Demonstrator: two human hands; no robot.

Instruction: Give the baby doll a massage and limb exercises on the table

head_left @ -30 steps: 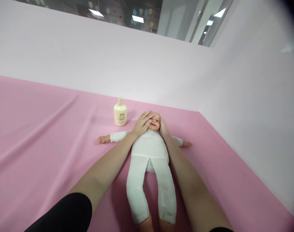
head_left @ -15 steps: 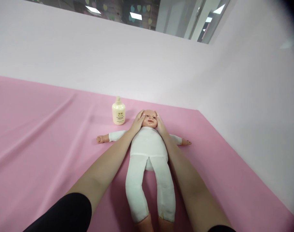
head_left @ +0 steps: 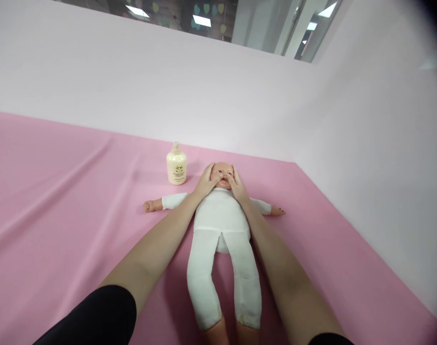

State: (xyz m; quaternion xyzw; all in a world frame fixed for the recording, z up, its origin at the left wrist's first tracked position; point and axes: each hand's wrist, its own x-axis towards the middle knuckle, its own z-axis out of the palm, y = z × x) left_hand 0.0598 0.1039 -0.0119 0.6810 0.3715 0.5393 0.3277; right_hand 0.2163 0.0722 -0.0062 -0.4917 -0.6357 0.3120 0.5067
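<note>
My hands hide both sides of the baby doll's (head_left: 221, 215) head, and its legs are cut off at the ankles by the bottom of my view, as is the near edge of the pink desk (head_left: 77, 215). Printing on the cream bottle (head_left: 176, 173) is too small for me to read; above it I make out a dark little emblem. The bottle stands upright near the far edge, left of the doll's head.

The doll lies face up, well in from the right edge, its long axis running from the far edge toward me, head away, arms stretched out sideways. My left hand (head_left: 205, 184) and right hand (head_left: 239, 186) cup its head between them: thumbs spread from the other fingers and laid on the cheeks beside the mouth, the rest along the sides, their tips hard to make out.
</note>
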